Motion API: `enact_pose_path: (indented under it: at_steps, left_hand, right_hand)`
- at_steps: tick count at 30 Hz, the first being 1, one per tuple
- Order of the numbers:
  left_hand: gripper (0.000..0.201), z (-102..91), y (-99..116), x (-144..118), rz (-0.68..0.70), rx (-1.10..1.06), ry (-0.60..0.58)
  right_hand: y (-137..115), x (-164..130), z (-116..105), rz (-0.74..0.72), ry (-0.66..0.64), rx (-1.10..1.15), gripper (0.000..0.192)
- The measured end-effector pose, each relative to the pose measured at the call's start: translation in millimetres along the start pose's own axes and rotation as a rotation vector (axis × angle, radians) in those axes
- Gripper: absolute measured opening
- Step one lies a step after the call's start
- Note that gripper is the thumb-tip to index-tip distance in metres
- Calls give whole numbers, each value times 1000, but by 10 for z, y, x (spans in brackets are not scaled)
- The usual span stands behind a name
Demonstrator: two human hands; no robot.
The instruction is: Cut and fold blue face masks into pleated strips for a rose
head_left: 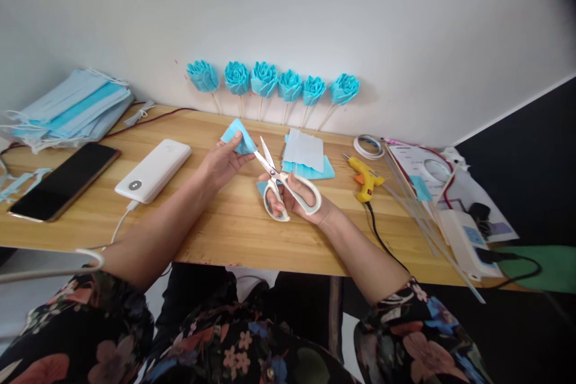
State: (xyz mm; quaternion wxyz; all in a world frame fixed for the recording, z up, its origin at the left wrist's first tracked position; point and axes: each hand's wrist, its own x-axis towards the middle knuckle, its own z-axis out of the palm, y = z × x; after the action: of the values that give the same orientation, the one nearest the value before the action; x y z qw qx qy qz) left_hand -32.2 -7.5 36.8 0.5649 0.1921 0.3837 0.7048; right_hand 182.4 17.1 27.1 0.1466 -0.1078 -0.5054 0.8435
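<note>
My left hand point(225, 162) pinches a folded piece of blue mask fabric point(238, 135) above the middle of the table. In my right hand point(299, 198) is a pair of white-handled scissors point(272, 173), with thumb and fingers through the loops. Its blades are spread apart, and the lower one reaches the fabric's right corner. Just behind the scissors lies a small stack of blue and white fabric pieces point(306, 153). Another bit of blue fabric is partly hidden by my right hand.
Several blue fabric flowers point(264, 79) on sticks lean against the wall. At left are face masks point(74, 105), a phone point(65, 182) and a white power bank point(153, 170). A yellow glue gun point(365, 179), tape roll point(369, 147), glue sticks and a power strip point(470, 243) lie at right.
</note>
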Motion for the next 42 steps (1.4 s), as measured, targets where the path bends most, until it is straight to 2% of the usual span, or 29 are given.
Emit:
enact_pose_path:
  at_steps: [6, 13, 22, 34, 42]
  left_hand:
    - [18, 27, 6, -18, -70, 16, -3]
    - [19, 42, 47, -23, -85, -46, 49]
    - [27, 51, 74, -17, -92, -67, 72]
    - [41, 36, 41, -27, -93, 47, -39]
    - [40, 31, 29, -34, -99, 39, -129]
  right_hand:
    - [-10, 4, -6, -5, 1, -2, 62]
    - [-55, 1, -8, -33, 40, 44, 60]
    - [-33, -3, -23, -5, -3, 28, 60]
    - [-19, -4, 3, 0, -116, -42, 60]
    - [-4, 6, -41, -9, -79, -17, 60]
